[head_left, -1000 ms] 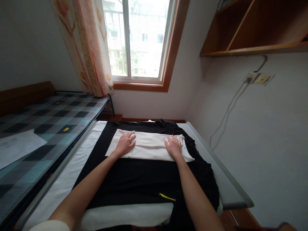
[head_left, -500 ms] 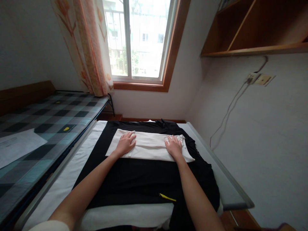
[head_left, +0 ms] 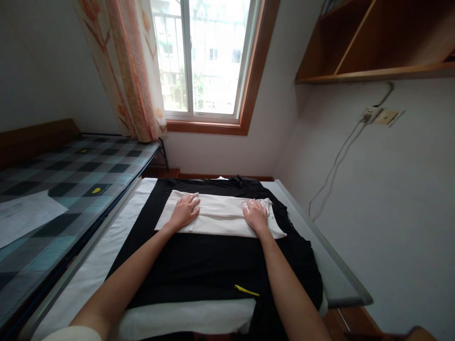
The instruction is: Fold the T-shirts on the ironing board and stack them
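A folded white cloth point(head_left: 220, 222) lies as a wide strip on a spread black garment point(head_left: 199, 265). My left hand point(head_left: 185, 211) rests flat on the left part of the white cloth, fingers spread. On its right part lies my right hand point(head_left: 256, 216), also flat with fingers apart, beside some wrinkles near the cloth's right end. Neither hand grips anything. A thin yellow strip point(head_left: 247, 290) shows on the black garment near my right forearm. Under the black garment is white fabric point(head_left: 192, 317) on a table point(head_left: 350, 279).
A checkered mattress point(head_left: 117, 161) with a paper sheet point(head_left: 28, 214) stands at the left. Ahead are a curtain point(head_left: 133, 71) and a window point(head_left: 213, 61). A wooden shelf point(head_left: 377, 73) and a socket point(head_left: 371, 115) with a hanging cable point(head_left: 336, 163) are on the right.
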Action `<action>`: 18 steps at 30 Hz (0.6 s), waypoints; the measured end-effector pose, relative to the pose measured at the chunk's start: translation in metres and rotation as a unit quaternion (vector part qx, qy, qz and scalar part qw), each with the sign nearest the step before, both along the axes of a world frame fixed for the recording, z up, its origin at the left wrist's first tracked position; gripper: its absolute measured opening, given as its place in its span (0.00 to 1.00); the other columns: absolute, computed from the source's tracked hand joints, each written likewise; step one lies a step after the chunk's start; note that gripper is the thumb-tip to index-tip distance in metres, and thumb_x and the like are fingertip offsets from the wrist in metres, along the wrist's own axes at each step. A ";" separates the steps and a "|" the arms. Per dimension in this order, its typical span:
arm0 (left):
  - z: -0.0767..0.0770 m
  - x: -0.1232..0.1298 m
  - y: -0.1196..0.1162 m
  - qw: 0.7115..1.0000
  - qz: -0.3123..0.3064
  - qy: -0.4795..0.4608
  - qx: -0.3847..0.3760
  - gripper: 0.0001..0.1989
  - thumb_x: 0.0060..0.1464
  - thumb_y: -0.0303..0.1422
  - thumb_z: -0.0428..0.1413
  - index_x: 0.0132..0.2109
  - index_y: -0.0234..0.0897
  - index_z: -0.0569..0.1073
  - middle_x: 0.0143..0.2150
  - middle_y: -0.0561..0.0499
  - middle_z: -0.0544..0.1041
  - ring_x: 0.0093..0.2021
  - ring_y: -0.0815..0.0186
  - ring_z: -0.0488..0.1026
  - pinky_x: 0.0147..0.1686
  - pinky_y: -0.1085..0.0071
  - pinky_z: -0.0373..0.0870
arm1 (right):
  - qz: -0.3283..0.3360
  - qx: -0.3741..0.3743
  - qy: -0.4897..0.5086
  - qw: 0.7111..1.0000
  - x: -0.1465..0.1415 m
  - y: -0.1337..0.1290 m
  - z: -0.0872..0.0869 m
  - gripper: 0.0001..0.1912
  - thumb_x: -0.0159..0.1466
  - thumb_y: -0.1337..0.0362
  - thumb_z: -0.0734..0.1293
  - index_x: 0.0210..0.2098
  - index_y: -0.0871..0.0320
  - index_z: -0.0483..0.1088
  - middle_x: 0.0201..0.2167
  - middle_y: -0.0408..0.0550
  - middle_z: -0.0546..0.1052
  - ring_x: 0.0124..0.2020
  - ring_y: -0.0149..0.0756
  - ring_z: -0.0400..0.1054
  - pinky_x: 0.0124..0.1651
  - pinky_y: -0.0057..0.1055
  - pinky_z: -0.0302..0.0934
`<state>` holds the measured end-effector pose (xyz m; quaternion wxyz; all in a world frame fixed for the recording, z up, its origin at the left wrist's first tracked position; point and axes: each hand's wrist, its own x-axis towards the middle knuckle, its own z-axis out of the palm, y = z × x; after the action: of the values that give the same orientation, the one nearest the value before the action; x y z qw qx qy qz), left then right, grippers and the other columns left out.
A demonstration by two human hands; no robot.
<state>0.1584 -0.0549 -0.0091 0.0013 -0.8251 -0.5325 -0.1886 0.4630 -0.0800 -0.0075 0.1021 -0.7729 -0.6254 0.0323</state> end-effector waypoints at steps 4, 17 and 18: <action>-0.002 -0.001 0.001 1.000 0.000 0.003 -0.003 0.20 0.61 0.39 0.47 0.58 0.44 0.71 0.66 0.47 0.64 0.66 0.56 0.58 0.64 0.55 0.54 | 0.000 0.000 0.000 1.000 0.000 0.000 -0.001 0.28 0.69 0.53 0.53 0.65 0.53 0.60 0.69 0.53 0.55 0.69 0.46 0.45 0.67 0.45 0.38; -0.005 -0.001 0.001 1.000 0.002 0.004 0.017 0.19 0.61 0.39 0.48 0.57 0.45 0.71 0.66 0.48 0.64 0.65 0.56 0.59 0.64 0.54 0.55 | 0.006 -0.004 -0.009 1.000 0.000 0.000 0.000 0.27 0.69 0.53 0.53 0.64 0.54 0.60 0.68 0.54 0.56 0.68 0.47 0.46 0.66 0.46 0.39; -0.006 -0.001 0.001 1.000 0.002 0.004 0.018 0.19 0.61 0.39 0.48 0.57 0.45 0.71 0.66 0.48 0.64 0.65 0.56 0.59 0.64 0.53 0.55 | 0.006 -0.003 -0.009 1.000 0.000 0.000 0.001 0.27 0.69 0.53 0.53 0.64 0.54 0.61 0.68 0.54 0.56 0.68 0.48 0.47 0.66 0.46 0.39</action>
<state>0.1573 -0.0537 -0.0147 0.0189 -0.8246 -0.5307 -0.1950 0.4630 -0.0802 -0.0067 0.0935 -0.7694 -0.6312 0.0277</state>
